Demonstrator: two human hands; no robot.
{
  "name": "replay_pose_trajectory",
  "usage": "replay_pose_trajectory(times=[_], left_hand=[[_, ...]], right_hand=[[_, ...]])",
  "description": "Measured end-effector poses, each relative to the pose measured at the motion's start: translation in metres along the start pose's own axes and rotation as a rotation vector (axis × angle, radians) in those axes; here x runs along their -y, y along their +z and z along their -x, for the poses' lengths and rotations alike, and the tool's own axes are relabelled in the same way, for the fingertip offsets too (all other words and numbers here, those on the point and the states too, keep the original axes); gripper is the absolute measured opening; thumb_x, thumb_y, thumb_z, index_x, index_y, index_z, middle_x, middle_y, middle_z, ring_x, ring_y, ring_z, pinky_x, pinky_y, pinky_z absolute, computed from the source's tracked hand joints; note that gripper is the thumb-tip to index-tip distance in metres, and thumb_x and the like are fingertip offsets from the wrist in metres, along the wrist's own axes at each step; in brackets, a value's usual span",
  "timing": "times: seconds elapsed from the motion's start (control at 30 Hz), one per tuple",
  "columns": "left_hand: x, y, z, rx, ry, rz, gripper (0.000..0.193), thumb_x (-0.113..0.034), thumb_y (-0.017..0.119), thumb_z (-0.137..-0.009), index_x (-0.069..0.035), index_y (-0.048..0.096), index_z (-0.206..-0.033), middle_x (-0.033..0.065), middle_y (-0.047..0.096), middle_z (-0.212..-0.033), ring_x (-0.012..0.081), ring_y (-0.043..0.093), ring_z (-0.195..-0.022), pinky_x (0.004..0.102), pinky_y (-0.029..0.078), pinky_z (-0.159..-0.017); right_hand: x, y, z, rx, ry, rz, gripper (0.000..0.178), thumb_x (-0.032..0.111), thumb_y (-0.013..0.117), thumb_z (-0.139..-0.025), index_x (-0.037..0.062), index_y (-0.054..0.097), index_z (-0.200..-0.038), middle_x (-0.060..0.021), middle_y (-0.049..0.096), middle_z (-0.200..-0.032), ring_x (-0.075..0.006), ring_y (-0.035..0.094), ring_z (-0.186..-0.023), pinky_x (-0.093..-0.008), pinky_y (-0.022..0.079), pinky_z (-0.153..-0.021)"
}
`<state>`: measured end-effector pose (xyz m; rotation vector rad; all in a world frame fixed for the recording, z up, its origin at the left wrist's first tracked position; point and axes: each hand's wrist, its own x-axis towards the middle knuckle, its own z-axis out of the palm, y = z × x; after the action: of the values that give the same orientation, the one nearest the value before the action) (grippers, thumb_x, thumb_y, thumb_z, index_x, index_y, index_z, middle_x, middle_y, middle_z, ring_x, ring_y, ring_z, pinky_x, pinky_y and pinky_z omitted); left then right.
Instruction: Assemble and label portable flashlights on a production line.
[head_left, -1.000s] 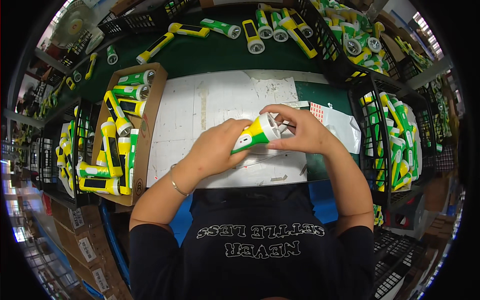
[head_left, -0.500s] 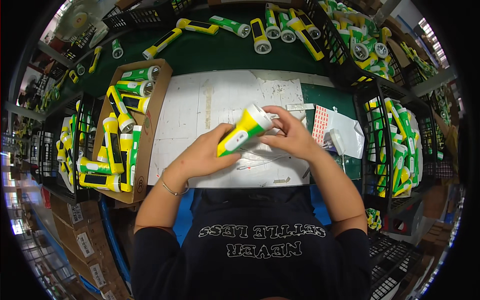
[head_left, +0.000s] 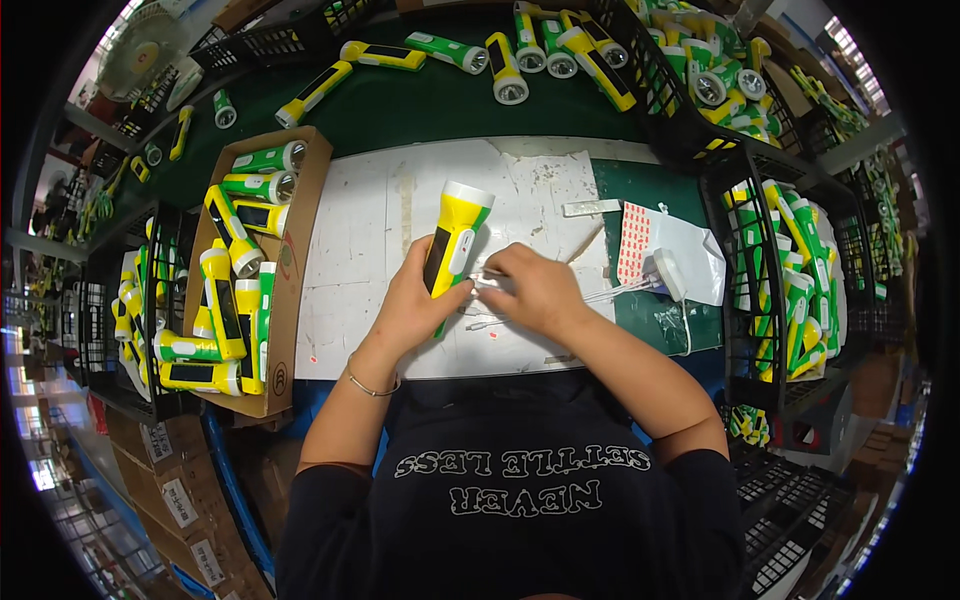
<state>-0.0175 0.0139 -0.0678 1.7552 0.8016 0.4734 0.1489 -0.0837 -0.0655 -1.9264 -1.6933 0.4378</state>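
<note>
My left hand (head_left: 408, 300) is wrapped round a yellow and green flashlight (head_left: 459, 236) with a dark panel, a white switch plate and a white head. It stands nearly upright, head pointing away from me. My right hand (head_left: 538, 292) is closed in a pinch beside the flashlight's lower body, on what looks like the end of a white cable (head_left: 606, 293). The fingers partly hide that end. A loose cable plug (head_left: 482, 325) lies on the white board below. To the right, a white charger (head_left: 668, 274) rests on a white sheet.
An open cardboard box (head_left: 312, 190) of flashlights stands left on the white board (head_left: 350, 260). Black crates hold more flashlights, one at far left (head_left: 152, 330), another at right (head_left: 742, 300). Several flashlights lie along the green table's back, near a paper with red marks (head_left: 634, 240).
The flashlight has turned more upright and moved slightly left. My right hand has moved from its head down to beside its lower body, near the white cable.
</note>
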Motion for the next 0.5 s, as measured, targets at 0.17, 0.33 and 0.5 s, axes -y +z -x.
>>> replay_pose_trajectory(times=[0.17, 0.33, 0.5], left_hand=[[-0.002, 0.002, -0.001, -0.051, -0.031, 0.059, 0.06, -0.019, 0.071, -0.073, -0.001, 0.04, -0.122, 0.0161, 0.057, -0.105, 0.0233, 0.056, -0.097, 0.0321, 0.045, -0.084], [0.003, 0.003, 0.002, -0.06, 0.0, 0.007, 0.061, -0.02, 0.071, -0.073, -0.001, 0.04, -0.122, 0.0158, 0.057, -0.104, 0.0243, 0.057, -0.096, 0.0329, 0.045, -0.084], [-0.009, 0.016, 0.0, 0.034, -0.006, 0.004, 0.058, -0.019, 0.07, -0.072, -0.002, 0.042, -0.12, 0.0165, 0.057, -0.103, 0.0261, 0.057, -0.096, 0.0339, 0.045, -0.083]], right_hand=[[-0.003, 0.02, 0.007, 0.059, -0.024, 0.056, 0.023, 0.025, 0.063, -0.078, 0.0104, 0.06, -0.095, -0.0054, 0.06, -0.092, -0.026, 0.061, -0.075, -0.036, 0.049, -0.063], [-0.008, -0.008, 0.003, -0.001, 0.161, -0.481, 0.017, 0.017, 0.06, -0.085, 0.0023, 0.06, -0.093, -0.0036, 0.062, -0.079, -0.0104, 0.057, -0.067, -0.0239, 0.046, -0.062], [-0.014, -0.024, 0.0, -0.008, 0.209, -0.775, 0.017, 0.015, 0.06, -0.087, -0.0007, 0.06, -0.091, 0.001, 0.058, -0.076, -0.0029, 0.051, -0.069, -0.0182, 0.041, -0.062]])
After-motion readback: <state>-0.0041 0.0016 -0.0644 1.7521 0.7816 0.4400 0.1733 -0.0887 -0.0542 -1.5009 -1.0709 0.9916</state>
